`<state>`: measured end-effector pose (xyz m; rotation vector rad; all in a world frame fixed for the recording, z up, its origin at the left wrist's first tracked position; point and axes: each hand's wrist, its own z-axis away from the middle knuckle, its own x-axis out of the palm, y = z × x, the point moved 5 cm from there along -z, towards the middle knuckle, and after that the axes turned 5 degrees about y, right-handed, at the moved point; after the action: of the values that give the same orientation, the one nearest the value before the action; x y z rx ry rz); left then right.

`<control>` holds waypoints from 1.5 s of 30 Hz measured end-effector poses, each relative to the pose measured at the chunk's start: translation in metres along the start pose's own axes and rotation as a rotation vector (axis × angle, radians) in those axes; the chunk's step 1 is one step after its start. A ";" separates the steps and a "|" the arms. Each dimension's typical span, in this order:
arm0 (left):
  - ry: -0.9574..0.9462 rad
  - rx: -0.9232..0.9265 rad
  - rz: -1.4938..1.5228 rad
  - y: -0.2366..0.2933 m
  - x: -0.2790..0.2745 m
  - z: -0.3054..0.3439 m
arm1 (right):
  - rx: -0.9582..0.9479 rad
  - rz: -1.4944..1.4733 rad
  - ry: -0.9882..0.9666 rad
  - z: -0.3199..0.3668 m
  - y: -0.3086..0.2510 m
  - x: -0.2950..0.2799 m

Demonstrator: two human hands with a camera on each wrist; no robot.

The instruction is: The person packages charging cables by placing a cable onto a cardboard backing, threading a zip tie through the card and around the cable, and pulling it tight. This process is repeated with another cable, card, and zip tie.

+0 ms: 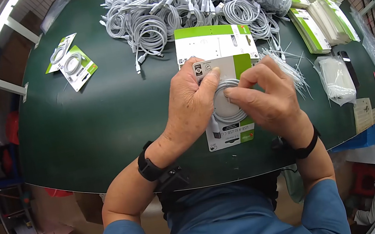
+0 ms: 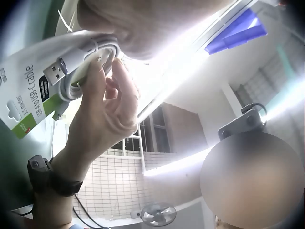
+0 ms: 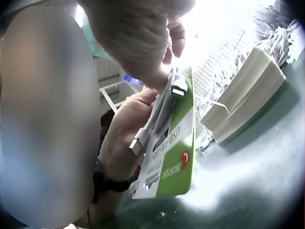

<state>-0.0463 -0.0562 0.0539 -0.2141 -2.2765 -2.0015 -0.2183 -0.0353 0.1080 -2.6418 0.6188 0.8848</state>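
A white-and-green card labelled as a USB-A to USB-C cable (image 1: 246,137) lies in my left hand (image 1: 188,99), which grips its left edge with the thumb across the front. Against the card's face sits a coiled pale grey USB cable (image 1: 233,118); its USB-A plug (image 2: 55,71) points toward the card's printed end. The small USB-C plug (image 3: 179,90) shows in the right wrist view. With thumb and forefinger, my right hand (image 1: 269,95) pinches a thin white tie (image 1: 229,100) at the coil's middle. Its other fingers are curled.
Behind the hands lies a stack of cards (image 1: 214,42), with a large heap of coiled cables (image 1: 163,6) beyond. Loose white ties (image 1: 292,71) spread to the right, near a bagged bundle (image 1: 338,80) and more card stacks (image 1: 310,30). Two carded cables (image 1: 74,66) lie far left.
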 end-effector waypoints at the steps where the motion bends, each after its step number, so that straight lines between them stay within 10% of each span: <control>1: -0.007 0.001 -0.001 0.000 0.000 0.000 | -0.025 -0.002 0.012 0.002 0.000 0.004; 21: -0.236 0.020 0.057 0.007 0.008 0.005 | 0.066 -0.031 0.257 0.009 0.014 0.000; 45: -0.093 0.015 0.225 0.007 -0.001 -0.006 | 0.082 -0.500 0.208 0.015 0.001 0.002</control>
<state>-0.0444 -0.0612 0.0610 -0.5465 -2.2063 -1.8969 -0.2243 -0.0307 0.0951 -2.6442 0.0207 0.4328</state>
